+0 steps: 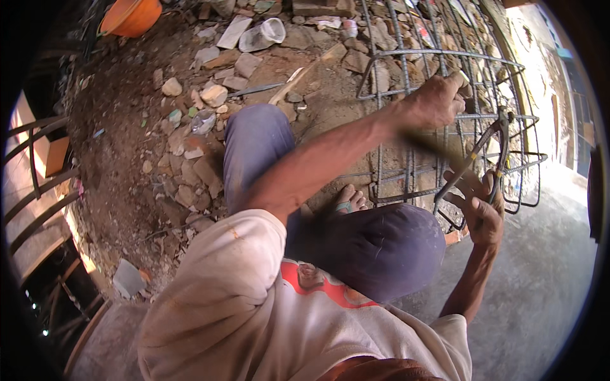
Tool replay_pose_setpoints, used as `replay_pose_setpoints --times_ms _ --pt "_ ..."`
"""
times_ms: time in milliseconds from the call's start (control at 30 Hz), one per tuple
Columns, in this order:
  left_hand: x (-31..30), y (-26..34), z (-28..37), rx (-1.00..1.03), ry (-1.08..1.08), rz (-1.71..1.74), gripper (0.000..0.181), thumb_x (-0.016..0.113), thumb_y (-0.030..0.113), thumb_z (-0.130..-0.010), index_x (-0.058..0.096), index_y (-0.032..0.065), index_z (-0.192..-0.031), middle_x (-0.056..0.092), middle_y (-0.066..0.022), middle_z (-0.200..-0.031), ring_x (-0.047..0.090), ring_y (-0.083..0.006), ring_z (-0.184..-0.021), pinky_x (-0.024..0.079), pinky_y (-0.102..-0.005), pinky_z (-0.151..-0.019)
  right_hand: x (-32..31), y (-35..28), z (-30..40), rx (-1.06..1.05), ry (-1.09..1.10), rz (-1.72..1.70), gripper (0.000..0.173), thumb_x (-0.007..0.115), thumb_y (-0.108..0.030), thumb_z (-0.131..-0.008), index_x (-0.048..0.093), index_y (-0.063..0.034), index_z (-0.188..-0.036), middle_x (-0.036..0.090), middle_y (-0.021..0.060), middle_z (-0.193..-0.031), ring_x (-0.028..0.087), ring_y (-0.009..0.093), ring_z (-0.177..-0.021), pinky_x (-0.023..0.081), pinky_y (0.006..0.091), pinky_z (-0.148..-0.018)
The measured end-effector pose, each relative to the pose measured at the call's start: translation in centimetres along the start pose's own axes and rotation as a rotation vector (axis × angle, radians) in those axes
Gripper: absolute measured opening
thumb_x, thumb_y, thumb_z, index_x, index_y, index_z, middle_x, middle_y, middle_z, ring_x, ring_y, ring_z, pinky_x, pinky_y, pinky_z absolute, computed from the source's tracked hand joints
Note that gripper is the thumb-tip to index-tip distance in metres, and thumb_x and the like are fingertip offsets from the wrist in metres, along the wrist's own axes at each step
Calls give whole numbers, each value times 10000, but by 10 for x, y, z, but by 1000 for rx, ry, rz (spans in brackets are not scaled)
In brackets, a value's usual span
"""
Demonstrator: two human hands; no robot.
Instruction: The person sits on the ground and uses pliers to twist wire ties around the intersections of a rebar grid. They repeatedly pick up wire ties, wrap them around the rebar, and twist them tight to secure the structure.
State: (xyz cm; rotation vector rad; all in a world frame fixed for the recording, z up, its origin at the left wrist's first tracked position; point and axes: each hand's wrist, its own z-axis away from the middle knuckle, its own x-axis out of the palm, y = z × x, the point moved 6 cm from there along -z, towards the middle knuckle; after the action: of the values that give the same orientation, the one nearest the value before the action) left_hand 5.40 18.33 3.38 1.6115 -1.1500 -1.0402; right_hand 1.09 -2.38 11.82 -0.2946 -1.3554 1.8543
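Observation:
My left hand [438,101] reaches across to the steel rebar cage [407,157], its fingers curled at one of the long bars; whether it also pinches wire is hidden. Lower right, my right hand [483,209] holds the handles of a pair of end-cutting pincers [500,138], its fingers partly spread between them. The pincers' handles are apart, and their head points up beside a cross stirrup of the cage. A dark blurred streak runs between the two hands; what it is I cannot tell. The ribbed bars and bent stirrups lie just past my knees.
Broken brick and stone rubble [209,162] covers the dirt ground at left and ahead. A clear plastic container [262,35] and a wood strip [310,71] lie there. An orange bucket [131,18] is at the upper left. Smooth concrete floor [533,266] lies right of the cage.

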Motion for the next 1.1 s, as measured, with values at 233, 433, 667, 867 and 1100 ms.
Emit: replay_pose_setpoints --times_ms 233,433,667,867,1100 --pt "-219 -68 94 -633 -265 -941 280 646 214 -1005 667 -27 -1147 749 -181 -1005 754 -248 -936 593 -419 -794 123 92 -66 -31 -232 -204 269 717 -30 -828 500 -65 -984 598 161 -1097 630 260 -929 541 449 -870" --pt "-204 -155 199 -1116 -591 -957 292 712 104 -893 740 -33 -1150 723 -254 -1201 747 -331 -1027 603 -441 -898 150 211 -95 28 -208 722 180 675 3 -867 569 -58 -1000 584 75 -982 582 182 -846 481 366 -768" --pt "-183 -177 222 -956 -344 -998 371 760 215 -902 727 4 -1206 700 -210 -1279 693 -380 -1163 578 -463 -987 122 300 -68 -203 -77 929 305 728 -67 -837 607 -44 -1115 612 198 -1023 595 454 -980 490 498 -864" --pt "-184 -215 244 -966 -154 -993 342 695 181 -932 720 -7 -1217 677 -218 -1306 661 -386 -1226 561 -483 -1017 129 340 -60 62 -126 1336 683 845 -255 -817 527 -146 -1411 552 196 -1294 599 447 -1149 511 560 -961" --pt "-219 -64 170 -902 -129 -713 265 626 224 -971 704 -12 -1063 742 -218 -1019 722 -376 -987 555 -475 -885 172 199 -99 36 -190 188 590 635 -367 -1045 494 34 -1453 666 180 -1280 658 230 -1121 567 416 -946"
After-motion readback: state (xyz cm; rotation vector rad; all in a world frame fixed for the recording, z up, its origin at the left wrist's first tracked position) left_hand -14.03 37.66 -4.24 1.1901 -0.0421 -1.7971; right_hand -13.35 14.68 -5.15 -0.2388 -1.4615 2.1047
